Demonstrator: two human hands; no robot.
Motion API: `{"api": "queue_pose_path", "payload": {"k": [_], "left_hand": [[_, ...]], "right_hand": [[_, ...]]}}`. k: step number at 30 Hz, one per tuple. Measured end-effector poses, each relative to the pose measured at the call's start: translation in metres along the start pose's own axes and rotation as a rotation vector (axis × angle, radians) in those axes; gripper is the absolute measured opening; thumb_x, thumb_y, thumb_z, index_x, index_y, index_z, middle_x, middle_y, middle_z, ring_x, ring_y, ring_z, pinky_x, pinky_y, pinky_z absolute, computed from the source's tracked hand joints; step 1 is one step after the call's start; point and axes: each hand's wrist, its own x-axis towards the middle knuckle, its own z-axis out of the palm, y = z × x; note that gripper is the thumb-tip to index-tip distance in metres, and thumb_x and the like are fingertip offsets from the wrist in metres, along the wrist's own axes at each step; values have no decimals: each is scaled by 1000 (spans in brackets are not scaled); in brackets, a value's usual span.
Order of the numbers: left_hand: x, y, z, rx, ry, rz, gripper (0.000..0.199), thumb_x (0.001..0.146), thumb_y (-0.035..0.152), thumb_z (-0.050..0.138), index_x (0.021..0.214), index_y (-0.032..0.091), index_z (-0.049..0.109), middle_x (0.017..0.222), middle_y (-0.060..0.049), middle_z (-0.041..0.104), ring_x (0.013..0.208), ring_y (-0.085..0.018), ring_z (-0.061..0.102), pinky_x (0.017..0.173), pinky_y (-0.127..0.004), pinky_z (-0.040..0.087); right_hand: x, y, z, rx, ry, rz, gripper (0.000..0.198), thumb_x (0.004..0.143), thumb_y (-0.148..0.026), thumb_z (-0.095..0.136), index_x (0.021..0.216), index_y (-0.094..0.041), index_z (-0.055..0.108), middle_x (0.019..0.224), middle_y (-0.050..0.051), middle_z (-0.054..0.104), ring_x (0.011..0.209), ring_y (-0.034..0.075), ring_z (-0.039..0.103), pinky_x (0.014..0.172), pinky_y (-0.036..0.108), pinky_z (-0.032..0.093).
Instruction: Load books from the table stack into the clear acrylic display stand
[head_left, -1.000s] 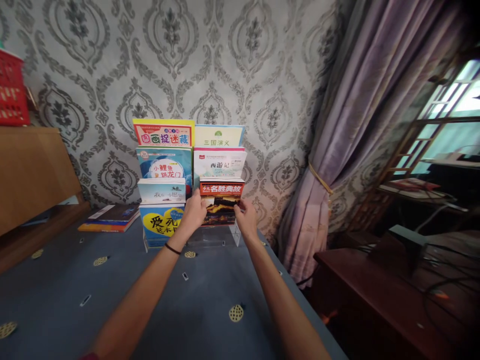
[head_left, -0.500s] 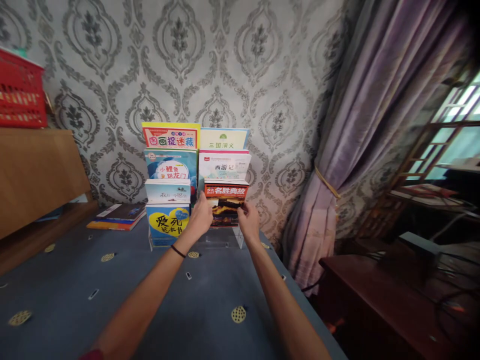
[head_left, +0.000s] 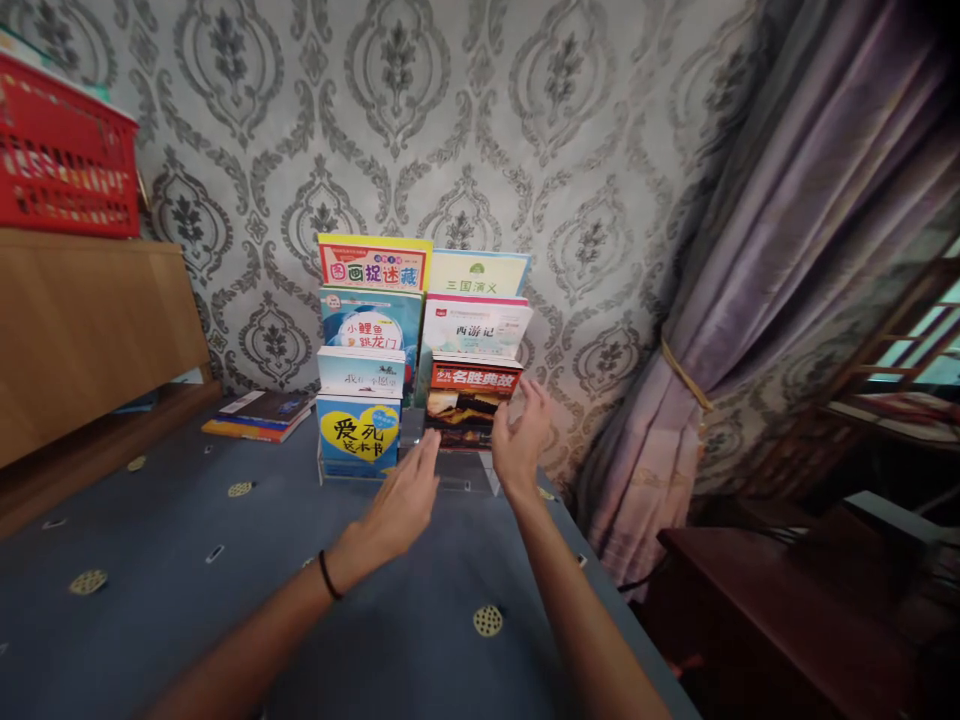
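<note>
Several children's books stand upright in two stepped columns on a clear display rack (head_left: 480, 472). My left hand (head_left: 405, 500) is in front of the rack, fingers stretched out and holding nothing. Beside the right edge of a dark book with a red title band (head_left: 474, 405) is my right hand (head_left: 523, 437), open with fingers apart; whether it touches the book I cannot tell. Behind that book are a pale book with a pink top (head_left: 475, 325) and a light green-blue one (head_left: 481, 272). A blue book with a yellow heart (head_left: 360, 437) fronts the left column.
Two or more books (head_left: 259, 415) lie flat left of the rack on the dark blue patterned tablecloth (head_left: 360, 650). A red basket (head_left: 71, 150) sits on a wooden cabinet (head_left: 97, 330) at left. To the right are a tied purple curtain (head_left: 652, 430) and a dark red table (head_left: 780, 610).
Both hands have let go of the dark book, which stays in the rack. My left hand has drawn back toward me; the right has opened beside the book. The view has shifted left.
</note>
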Motion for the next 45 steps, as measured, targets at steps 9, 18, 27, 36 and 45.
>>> {"api": "queue_pose_path", "payload": {"k": [9, 18, 27, 36, 45], "left_hand": [[-89, -72, -35, 163, -195, -87, 41, 93, 7, 36, 124, 21, 59, 116, -9, 70, 108, -22, 66, 96, -39, 56], [-131, -150, -85, 401, -169, -257, 31, 93, 9, 39, 98, 20, 67, 97, -7, 68, 95, -22, 61, 91, -37, 51], [-112, -208, -96, 658, -116, -435, 28, 92, 11, 41, 105, 16, 65, 109, -13, 64, 103, -27, 56, 92, -42, 48], [-61, -267, -104, 758, -50, -539, 48, 98, 32, 42, 142, 13, 47, 153, -21, 43, 144, -34, 34, 116, -54, 27], [-33, -291, -89, 725, -161, -654, 51, 95, 30, 50, 144, 18, 45, 151, -20, 46, 143, -36, 37, 112, -66, 26]], "right_hand": [[-68, -42, 22, 186, -371, -131, 31, 92, -15, 42, 110, -24, 66, 111, 10, 67, 109, 25, 61, 97, 46, 50], [-178, -86, 25, 208, -1090, -87, 31, 86, -7, 53, 111, -19, 68, 121, 12, 64, 114, 26, 58, 99, 44, 49], [-195, -142, 40, 167, -1229, -157, 31, 92, -10, 53, 118, -20, 65, 133, 12, 60, 121, 28, 54, 102, 47, 48], [-197, -138, 39, 161, -1246, -218, 31, 94, -12, 52, 121, -20, 64, 136, 12, 60, 122, 30, 55, 102, 50, 49], [-198, -134, 38, 194, -1229, -210, 34, 92, -11, 53, 123, -23, 63, 136, 10, 60, 124, 28, 56, 105, 49, 48]]}}
